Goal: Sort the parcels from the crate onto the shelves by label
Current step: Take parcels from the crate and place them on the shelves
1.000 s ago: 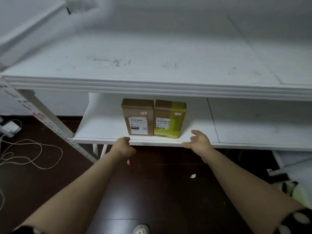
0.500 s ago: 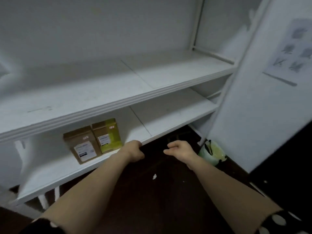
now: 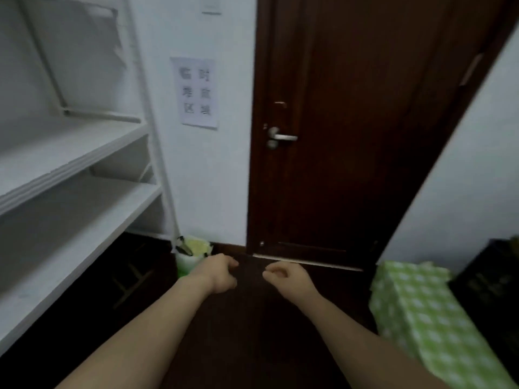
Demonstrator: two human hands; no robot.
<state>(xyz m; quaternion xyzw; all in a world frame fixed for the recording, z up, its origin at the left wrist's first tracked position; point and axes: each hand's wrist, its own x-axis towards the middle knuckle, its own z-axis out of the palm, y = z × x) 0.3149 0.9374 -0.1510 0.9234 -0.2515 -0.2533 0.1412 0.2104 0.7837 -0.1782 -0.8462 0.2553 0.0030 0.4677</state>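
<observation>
Left hand (image 3: 217, 273) and right hand (image 3: 286, 277) held out side by side over dark floor (image 3: 252, 327), fingers loosely curled, gripping nothing. Small green-lined bin (image 3: 193, 249) just beyond left hand, at foot of white shelves (image 3: 70, 153) lining person's left. Ahead, dark wooden door (image 3: 351, 80) with silver handle (image 3: 282, 137). Paper notice (image 3: 196, 92) on wall between shelves and door. Green checked cover (image 3: 421, 313) at right.

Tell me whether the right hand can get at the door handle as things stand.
Probably yes: the right hand is empty and nothing stands between it and the door handle, though a step forward may be needed.
</observation>
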